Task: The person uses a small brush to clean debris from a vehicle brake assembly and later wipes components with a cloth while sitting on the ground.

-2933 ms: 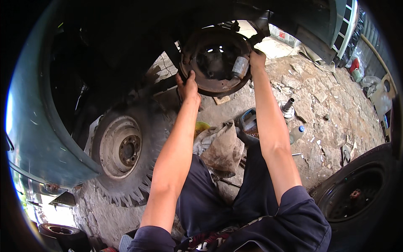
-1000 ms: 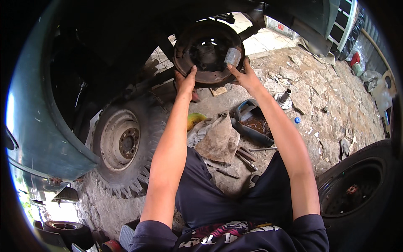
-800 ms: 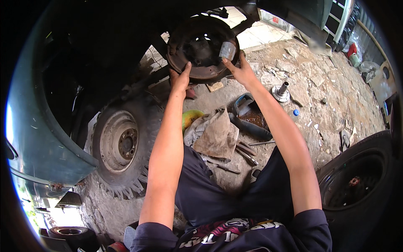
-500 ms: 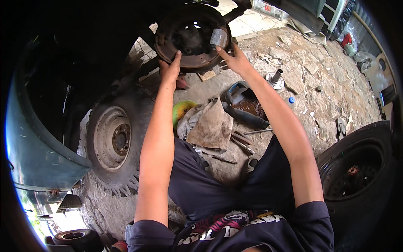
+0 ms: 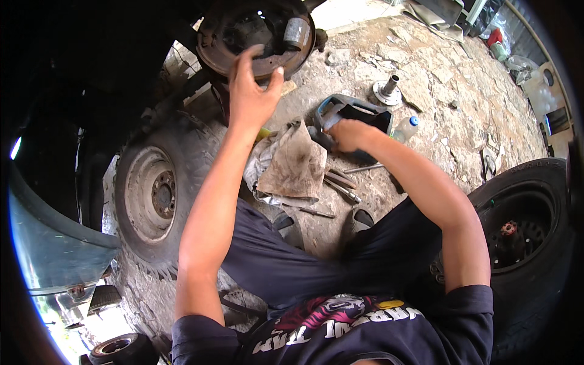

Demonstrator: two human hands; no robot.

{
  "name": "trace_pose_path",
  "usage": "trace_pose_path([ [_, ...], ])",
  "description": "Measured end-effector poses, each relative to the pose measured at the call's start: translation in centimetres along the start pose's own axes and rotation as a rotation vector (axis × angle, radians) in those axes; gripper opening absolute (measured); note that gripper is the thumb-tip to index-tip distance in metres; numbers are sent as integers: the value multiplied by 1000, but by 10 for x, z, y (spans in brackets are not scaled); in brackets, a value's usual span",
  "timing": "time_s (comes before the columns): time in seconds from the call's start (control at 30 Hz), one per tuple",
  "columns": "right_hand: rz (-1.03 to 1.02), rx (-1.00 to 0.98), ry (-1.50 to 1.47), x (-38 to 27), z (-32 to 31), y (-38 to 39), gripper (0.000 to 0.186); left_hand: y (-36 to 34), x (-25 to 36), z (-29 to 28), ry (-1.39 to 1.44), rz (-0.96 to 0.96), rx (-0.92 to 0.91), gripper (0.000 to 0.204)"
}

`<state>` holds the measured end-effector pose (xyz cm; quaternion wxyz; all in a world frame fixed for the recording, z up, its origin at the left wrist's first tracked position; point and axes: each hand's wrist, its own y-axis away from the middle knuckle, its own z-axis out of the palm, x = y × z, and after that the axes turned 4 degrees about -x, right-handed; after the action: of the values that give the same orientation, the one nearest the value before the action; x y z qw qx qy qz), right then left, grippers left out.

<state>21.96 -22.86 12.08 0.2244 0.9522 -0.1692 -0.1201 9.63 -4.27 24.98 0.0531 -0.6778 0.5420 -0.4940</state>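
My left hand (image 5: 250, 90) reaches up and presses its spread fingers against the lower rim of a rusty round brake plate (image 5: 255, 36) under the vehicle. My right hand (image 5: 348, 134) is down by the ground, closed around something at the edge of a dark cut-open container (image 5: 356, 112). What it grips is hidden by the fingers. A dirty rag (image 5: 295, 164) lies between my arms, with several metal hand tools (image 5: 344, 185) beside it.
A loose wheel with a muddy tyre (image 5: 152, 194) lies on the left under the teal vehicle body (image 5: 55, 255). Another black tyre (image 5: 523, 237) stands at the right. A metal hub part (image 5: 387, 91) and a plastic bottle (image 5: 406, 128) sit on the stony ground.
My right hand has left the brake plate and dropped to the dark container on the ground. My left hand stays on the plate. The view has tilted downward.
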Motion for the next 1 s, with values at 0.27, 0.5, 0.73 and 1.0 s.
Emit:
trace_pose_path([
  [0.27,-225,-295,172,-53,165,-45,30,-5,-17,31,-192,157,-269,44],
  [0.5,-357,-162,-82,-94,249,-53,52,3,-20,18,-41,-43,-981,63],
  [0.73,-329,-33,-117,-96,262,-63,56,5,-26,11,-73,-151,-1130,69],
  [1.0,-220,-116,86,-130,283,-59,43,9,-25,-3,-160,-104,-1035,71],
])
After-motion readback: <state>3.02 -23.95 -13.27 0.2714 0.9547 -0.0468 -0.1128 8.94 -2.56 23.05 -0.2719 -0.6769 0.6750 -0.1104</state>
